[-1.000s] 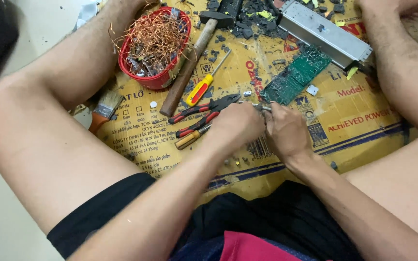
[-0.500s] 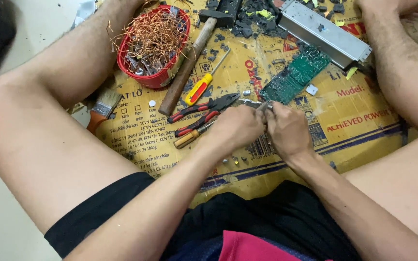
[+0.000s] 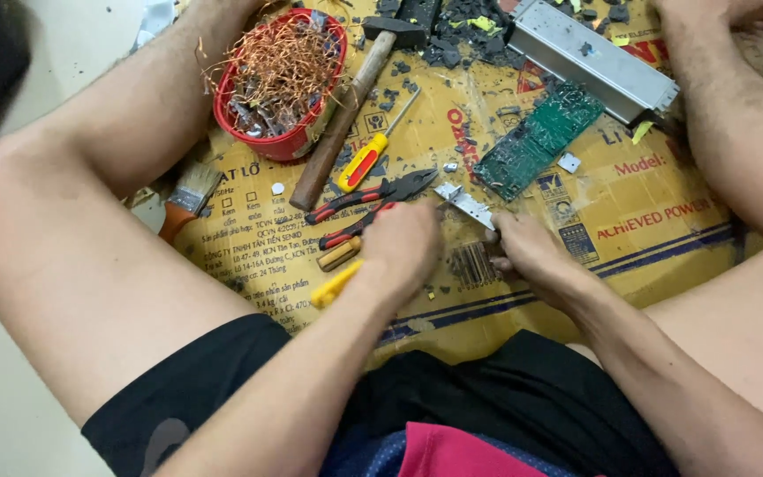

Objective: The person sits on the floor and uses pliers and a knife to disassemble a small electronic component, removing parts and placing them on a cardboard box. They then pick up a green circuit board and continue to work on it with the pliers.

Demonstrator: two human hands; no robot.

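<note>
Both hands, left hand (image 3: 404,243) and right hand (image 3: 527,252), pinch a metal strip (image 3: 465,205) between them, steadying it; pliers (image 3: 373,193) lie just beyond.

A small silvery metal bracket (image 3: 465,204), flat and angled, lies tilted on the cardboard at about twelve o'clock from the two fists, one end pinched at five o'clock. A yellow-handled tool (image 3: 336,284) pokes out toward eight o'clock.

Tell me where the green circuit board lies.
In the head view, the green circuit board lies upper right of centre on the cardboard, just below the grey metal casing, beyond the right hand.
</note>
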